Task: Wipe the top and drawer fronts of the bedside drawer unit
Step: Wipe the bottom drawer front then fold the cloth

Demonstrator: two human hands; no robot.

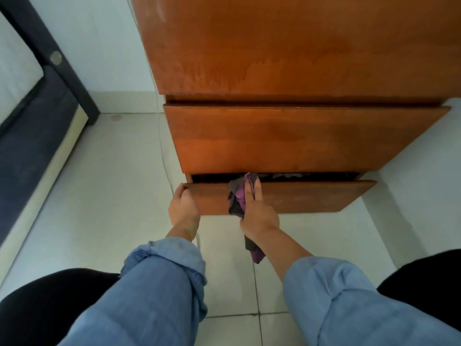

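Both hands work at the lower drawer front (287, 197), in the middle of the frame. The right hand (257, 208) is flat, with fingers stretched, and presses a purple and dark cloth (237, 199) against the wood; one end of the cloth hangs down under the wrist. The left hand (183, 204) is curled around the left corner of the same front, seemingly to hold the drawer steady

The cloth is soft and light, it folds easily, so a flat palm on it looks like the good way to keep it spread. The drawer is pulled out a little, and dark things lie in the gap. Probably it slides when pushed, so the holding corner is useful. The wood looks hard and smooth

Above it is the upper drawer front (299, 138), which appears closed, and further up the top (287, 43) of the drawer unit, with pale streaks on it

The floor (119, 176) has light tiles. A thin cable (161, 136) hangs beside the unit. At the upper left stands a bed (30, 101) with a dark frame
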